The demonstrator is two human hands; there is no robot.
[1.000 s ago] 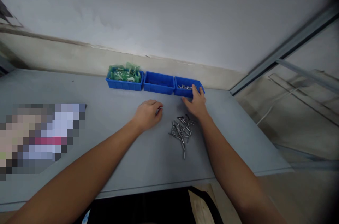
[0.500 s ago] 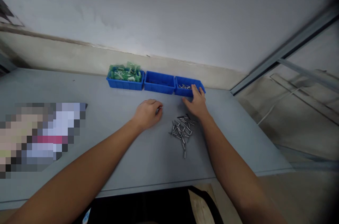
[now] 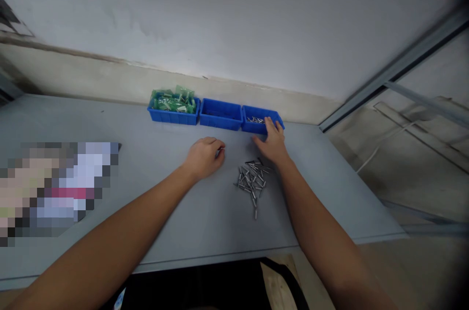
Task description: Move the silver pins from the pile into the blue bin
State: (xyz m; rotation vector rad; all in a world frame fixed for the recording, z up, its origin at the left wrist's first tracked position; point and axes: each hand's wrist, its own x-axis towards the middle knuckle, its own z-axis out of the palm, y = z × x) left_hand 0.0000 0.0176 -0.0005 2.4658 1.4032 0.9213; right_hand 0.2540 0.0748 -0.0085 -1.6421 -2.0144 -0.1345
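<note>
My right hand [image 3: 274,143] reaches over the front wall of the right blue bin [image 3: 252,127], thumb and fingers apart and fingertips just inside the rim. Small metal rivets [image 3: 255,120] lie in that bin, partly covered by the fingers. My left hand [image 3: 205,157] rests on the table with its fingers curled toward the thumb. Whatever is between them is too small to make out. Between my forearms, a loose pile of silvery blind rivets [image 3: 252,180] is spread on the table.
Left of the right bin stand a middle blue bin [image 3: 220,121] and a left blue bin [image 3: 172,117] filled with green plastic packets [image 3: 175,102]. A blurred-out flat item [image 3: 73,188] lies on the grey table [image 3: 146,236] at left. A wall rises behind; a metal frame [image 3: 388,75] stands at right.
</note>
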